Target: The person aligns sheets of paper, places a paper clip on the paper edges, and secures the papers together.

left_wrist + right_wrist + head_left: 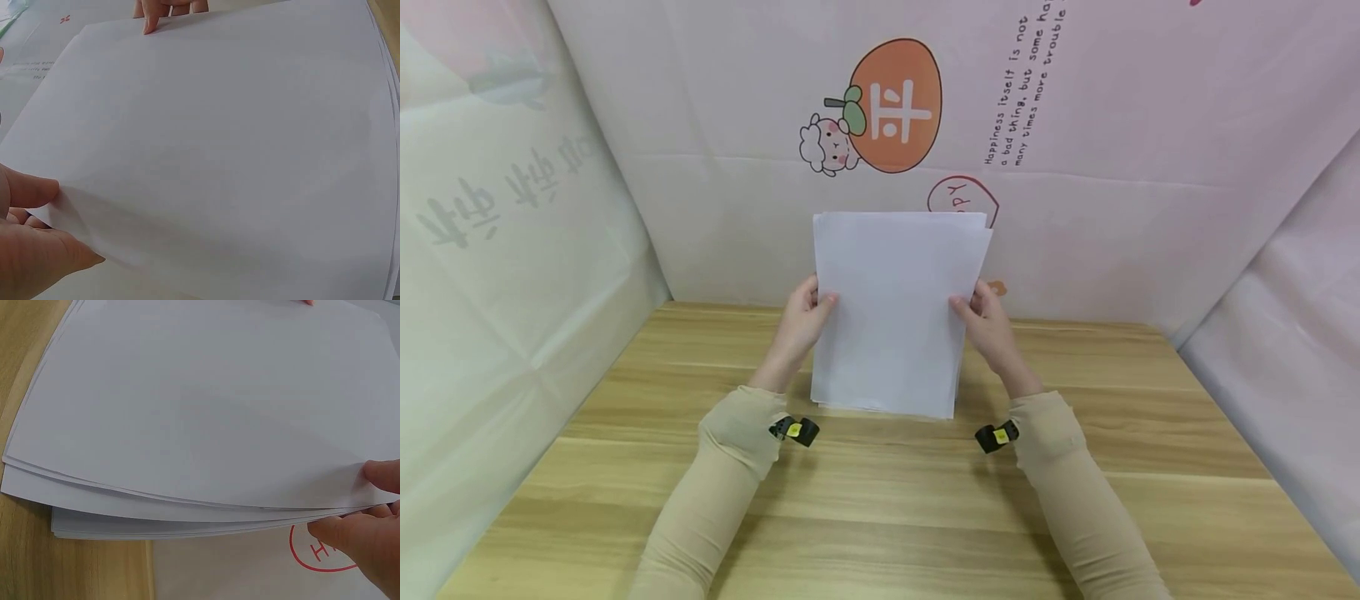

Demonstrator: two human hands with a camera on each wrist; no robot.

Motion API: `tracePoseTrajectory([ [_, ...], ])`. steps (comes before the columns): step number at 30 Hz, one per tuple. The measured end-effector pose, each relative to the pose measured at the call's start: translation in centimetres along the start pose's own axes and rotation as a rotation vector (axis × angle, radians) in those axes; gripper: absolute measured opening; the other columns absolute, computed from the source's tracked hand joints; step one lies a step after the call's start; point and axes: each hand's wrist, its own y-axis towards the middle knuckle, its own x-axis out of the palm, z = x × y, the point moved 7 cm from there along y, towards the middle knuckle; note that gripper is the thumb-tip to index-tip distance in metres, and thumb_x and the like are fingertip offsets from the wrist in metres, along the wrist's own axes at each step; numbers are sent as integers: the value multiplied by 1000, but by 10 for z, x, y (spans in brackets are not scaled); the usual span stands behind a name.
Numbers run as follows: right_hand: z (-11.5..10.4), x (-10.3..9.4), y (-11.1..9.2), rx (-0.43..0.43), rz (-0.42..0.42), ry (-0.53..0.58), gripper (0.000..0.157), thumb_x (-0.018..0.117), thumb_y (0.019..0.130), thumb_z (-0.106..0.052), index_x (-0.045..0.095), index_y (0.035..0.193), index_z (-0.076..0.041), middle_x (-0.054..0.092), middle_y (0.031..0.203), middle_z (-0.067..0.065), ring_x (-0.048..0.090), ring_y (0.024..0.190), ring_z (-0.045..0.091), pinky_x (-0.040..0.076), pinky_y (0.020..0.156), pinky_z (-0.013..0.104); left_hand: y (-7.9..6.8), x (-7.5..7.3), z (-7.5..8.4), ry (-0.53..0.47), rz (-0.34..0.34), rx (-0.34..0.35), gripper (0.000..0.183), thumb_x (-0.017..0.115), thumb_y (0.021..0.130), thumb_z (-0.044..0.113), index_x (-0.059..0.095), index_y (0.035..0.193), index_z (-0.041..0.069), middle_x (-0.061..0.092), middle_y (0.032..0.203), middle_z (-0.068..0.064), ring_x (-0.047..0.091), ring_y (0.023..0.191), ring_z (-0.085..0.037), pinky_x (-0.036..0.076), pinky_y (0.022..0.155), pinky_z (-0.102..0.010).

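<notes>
A stack of white paper sheets (895,333) is held up above the table, its broad blank face toward the head camera. My left hand (801,323) grips the stack's left edge, thumb on the front and the other fingers partly hidden behind. On the opposite edge my right hand (991,329) pinches the stack in the same way. The right wrist view shows the sheets (206,419) uneven, their edges fanned into several layers. In the left wrist view the paper (219,144) bends slightly near the thumb (34,190).
Below lies a wood-grain table (880,517). Behind it hangs a pale printed cloth (737,167) with an orange fruit drawing (898,150) and lettering; more cloth hangs at both sides. A black strap device (797,430) sits at the left wrist, another device (996,436) at the right.
</notes>
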Motion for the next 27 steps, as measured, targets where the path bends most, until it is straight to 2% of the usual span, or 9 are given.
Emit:
tracePoseTrajectory([
  [7,-1,-1,0,-11,4,19,45,48,99,-14,36,140,0,51,134,24,51,121,33,41,100,48,0,0,3,-2,0,35,34,46,97,4,48,131,-1,60,114,-26,57,108,-28,44,95,-42],
  [14,-4,-3,0,-43,3,39,45,47,100,-16,35,141,-1,50,135,22,51,121,32,42,101,47,0,1,6,-19,-11,81,34,47,97,4,48,131,-1,59,120,-22,55,112,-27,42,99,-42],
  [22,-8,-5,-1,-69,17,54,43,49,99,-14,38,138,0,52,133,21,54,111,14,44,92,23,-2,3,11,-51,-23,102,33,47,97,4,49,130,0,58,123,-21,55,115,-27,41,101,-44],
  [27,-12,-6,-2,-109,17,58,42,49,99,-15,39,137,0,53,132,21,55,111,14,45,91,22,-3,2,12,-63,-24,95,34,46,97,3,47,131,-2,56,126,-20,52,118,-26,39,103,-42],
])
